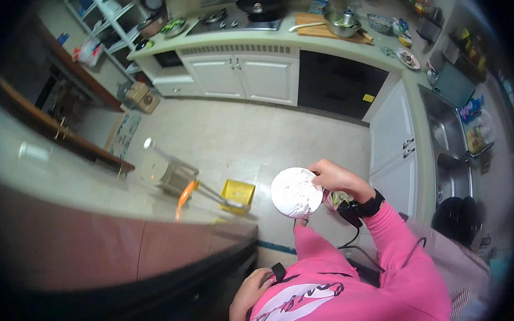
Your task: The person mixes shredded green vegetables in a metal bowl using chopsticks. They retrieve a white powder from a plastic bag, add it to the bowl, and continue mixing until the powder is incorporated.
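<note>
My right hand point(335, 176) grips the rim of a round white bowl point(297, 192), fingers wrapped at its right side. White powdery or lumpy contents fill the bowl, which is held above the floor in front of me. Against my body at the lower middle rests my left hand point(251, 289), close to a black strap point(279, 272) on the pink top; whether its fingers hold the strap is unclear. Black bands with a cable sit on my wrists. Partly hidden behind my right wrist is a bag or bin with greenish contents point(341, 198).
A counter point(276, 36) with stove, wok point(260, 4), cutting board point(313, 30) and steel pot point(342, 23) spans the far side. The double sink point(444, 127) is at right. A yellow dustpan point(238, 194) stands on the floor, left of the bowl. Dark furniture edges the lower left.
</note>
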`<state>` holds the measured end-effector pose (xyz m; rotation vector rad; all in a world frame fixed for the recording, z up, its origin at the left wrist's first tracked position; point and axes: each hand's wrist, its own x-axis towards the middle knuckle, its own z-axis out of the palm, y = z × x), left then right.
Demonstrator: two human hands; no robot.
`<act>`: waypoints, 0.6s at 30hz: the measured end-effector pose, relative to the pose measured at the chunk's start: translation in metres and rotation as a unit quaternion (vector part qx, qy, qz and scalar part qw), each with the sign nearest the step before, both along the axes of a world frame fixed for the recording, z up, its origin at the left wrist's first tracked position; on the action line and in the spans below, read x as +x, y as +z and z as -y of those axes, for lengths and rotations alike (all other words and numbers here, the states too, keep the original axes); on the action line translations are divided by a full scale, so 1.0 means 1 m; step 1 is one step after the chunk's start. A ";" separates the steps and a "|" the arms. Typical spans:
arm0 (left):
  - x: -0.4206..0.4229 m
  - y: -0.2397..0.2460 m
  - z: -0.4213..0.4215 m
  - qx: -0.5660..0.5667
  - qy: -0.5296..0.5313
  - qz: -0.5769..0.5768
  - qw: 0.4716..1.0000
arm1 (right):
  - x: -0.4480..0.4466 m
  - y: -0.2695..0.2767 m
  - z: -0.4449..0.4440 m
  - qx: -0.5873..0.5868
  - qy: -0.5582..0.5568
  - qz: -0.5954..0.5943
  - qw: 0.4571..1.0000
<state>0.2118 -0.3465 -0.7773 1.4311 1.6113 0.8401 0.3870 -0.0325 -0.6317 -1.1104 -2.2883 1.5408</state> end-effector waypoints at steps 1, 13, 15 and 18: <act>0.000 -0.025 -0.019 -0.010 0.007 -0.003 1.000 | 0.009 -0.021 -0.016 0.015 -0.017 -0.006 1.000; -0.039 -0.291 -0.142 0.136 0.009 -0.067 0.988 | 0.061 -0.241 -0.067 0.064 -0.179 -0.080 0.979; -0.068 -0.341 -0.107 0.134 -0.021 -0.043 0.990 | 0.046 -0.278 -0.026 0.070 -0.202 -0.096 0.972; -0.112 -0.400 -0.062 0.102 -0.070 -0.046 0.991 | 0.029 -0.317 0.031 0.100 -0.208 -0.085 0.969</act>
